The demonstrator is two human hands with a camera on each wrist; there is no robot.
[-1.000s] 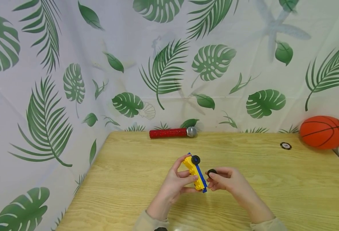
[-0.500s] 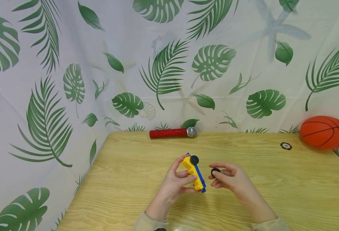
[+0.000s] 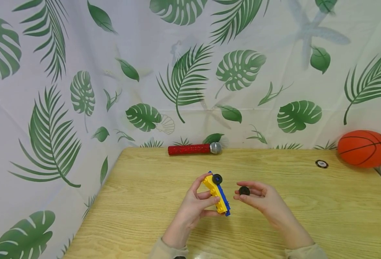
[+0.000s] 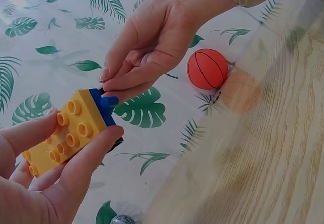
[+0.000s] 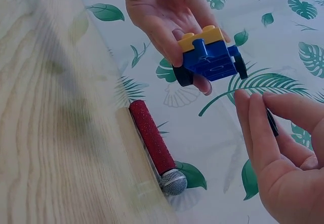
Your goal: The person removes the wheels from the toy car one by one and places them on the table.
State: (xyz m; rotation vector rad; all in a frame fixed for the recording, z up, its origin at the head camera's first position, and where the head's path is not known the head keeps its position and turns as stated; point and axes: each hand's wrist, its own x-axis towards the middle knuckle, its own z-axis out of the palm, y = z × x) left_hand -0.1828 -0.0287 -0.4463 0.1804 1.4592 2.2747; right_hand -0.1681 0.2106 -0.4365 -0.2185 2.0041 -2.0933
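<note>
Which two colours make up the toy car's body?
Yellow and blue; the car shows best in the right wrist view.

my left hand [image 3: 197, 205] partly hides the toy car [image 3: 213, 187]; right of it, the disc's marking on the disc [image 3: 321, 164] is too small to read.

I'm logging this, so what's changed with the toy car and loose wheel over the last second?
The right hand has drawn the loose wheel rightward, away from the toy car, widening the gap; the left hand has eased the car slightly left. Both kept hold. The microphone, disc and orange ball stayed put.
</note>
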